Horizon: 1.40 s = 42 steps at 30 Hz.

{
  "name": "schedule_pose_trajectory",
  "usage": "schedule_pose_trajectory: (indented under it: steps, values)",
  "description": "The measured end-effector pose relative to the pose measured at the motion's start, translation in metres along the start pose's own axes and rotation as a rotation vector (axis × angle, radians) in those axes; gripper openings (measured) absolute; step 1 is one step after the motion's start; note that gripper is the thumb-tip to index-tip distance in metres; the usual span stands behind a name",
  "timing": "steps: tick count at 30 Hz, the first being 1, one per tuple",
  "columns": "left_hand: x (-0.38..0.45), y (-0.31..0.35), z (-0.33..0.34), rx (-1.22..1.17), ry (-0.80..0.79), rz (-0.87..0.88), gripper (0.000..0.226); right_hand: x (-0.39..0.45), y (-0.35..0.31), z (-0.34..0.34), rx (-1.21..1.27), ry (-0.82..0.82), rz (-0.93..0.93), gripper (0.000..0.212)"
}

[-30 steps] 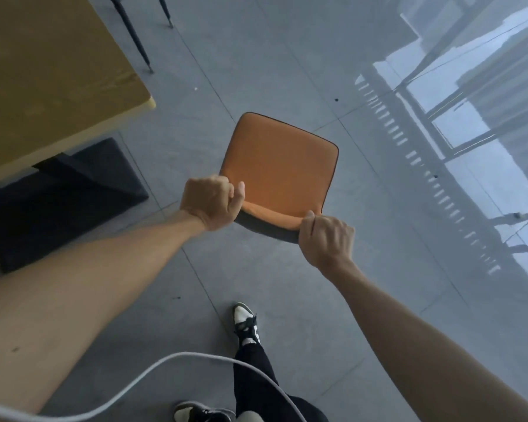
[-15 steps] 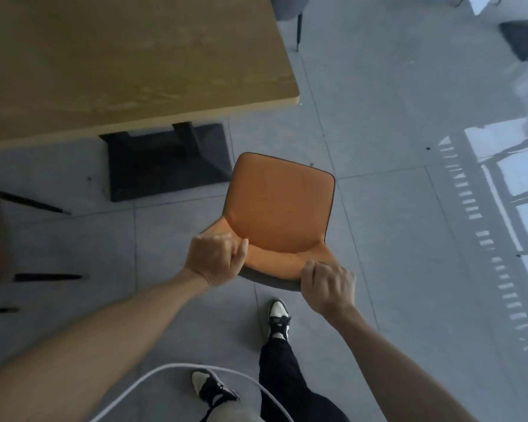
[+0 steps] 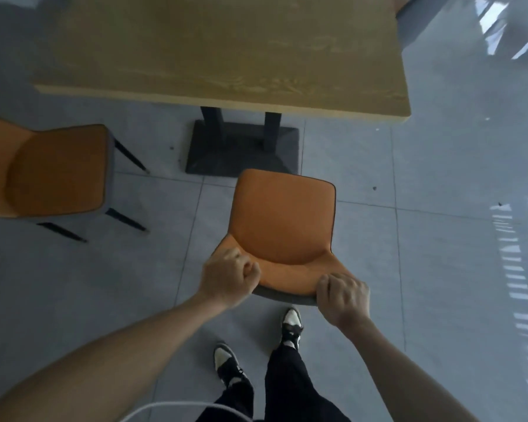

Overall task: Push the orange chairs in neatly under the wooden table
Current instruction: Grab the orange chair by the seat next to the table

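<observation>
An orange chair [image 3: 282,220] stands in front of me, its seat facing the wooden table [image 3: 226,50]. My left hand [image 3: 229,277] grips the left end of the backrest's top edge. My right hand [image 3: 343,296] grips the right end. The seat's front edge lies just short of the table's black pedestal base [image 3: 241,156] and of the tabletop's near edge. A second orange chair [image 3: 52,172] stands at the left, out from the table, with its black legs pointing right.
Grey floor tiles surround the table. My two feet in black-and-white shoes [image 3: 291,325] stand right behind the chair. A white cable [image 3: 177,408] curves across the bottom. Bright window reflections [image 3: 518,269] lie on the floor at the right.
The view has swung round so the table now lies straight ahead. The held chair has come in front of the table's base, and the second chair has come into sight at the left.
</observation>
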<state>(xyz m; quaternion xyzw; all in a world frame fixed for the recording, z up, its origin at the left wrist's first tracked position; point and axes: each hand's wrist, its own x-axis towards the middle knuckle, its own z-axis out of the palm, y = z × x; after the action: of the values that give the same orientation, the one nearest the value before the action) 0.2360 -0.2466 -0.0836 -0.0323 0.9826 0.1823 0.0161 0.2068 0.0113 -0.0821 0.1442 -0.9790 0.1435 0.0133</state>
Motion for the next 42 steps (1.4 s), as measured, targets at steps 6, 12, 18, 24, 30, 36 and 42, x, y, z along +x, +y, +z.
schedule_pose_trajectory:
  steps: [6, 12, 18, 24, 30, 36, 42]
  values:
    - [0.032, 0.003, -0.002, 0.012, -0.001, 0.089, 0.044, 0.031, 0.022, 0.011, -0.012, 0.069, -0.088, 0.042]
    - [0.111, -0.002, -0.012, -0.017, -0.111, -0.008, 0.057, 0.112, 0.036, 0.019, -0.042, 0.108, -0.094, 0.041]
    - [0.181, 0.001, -0.019, -0.042, -0.178, -0.073, 0.062, 0.189, 0.046, 0.019, -0.044, 0.059, -0.039, 0.038]
    - [0.187, 0.018, -0.01, -0.072, -0.139, -0.072, 0.063, 0.203, 0.074, 0.009, -0.069, -0.052, -0.135, 0.037]
    - [0.17, -0.008, -0.033, -0.366, -0.26, 0.008, 0.052, 0.22, 0.047, -0.01, -0.192, -0.45, 0.088, 0.035]
    - [0.128, -0.086, -0.075, -0.43, -0.299, -0.009, 0.044, 0.266, -0.101, -0.021, -0.268, -0.904, 0.091, 0.032]
    - [0.093, -0.249, -0.17, -0.318, -0.358, -0.142, 0.051, 0.282, -0.3, 0.011, -0.101, -0.852, 0.009, 0.036]
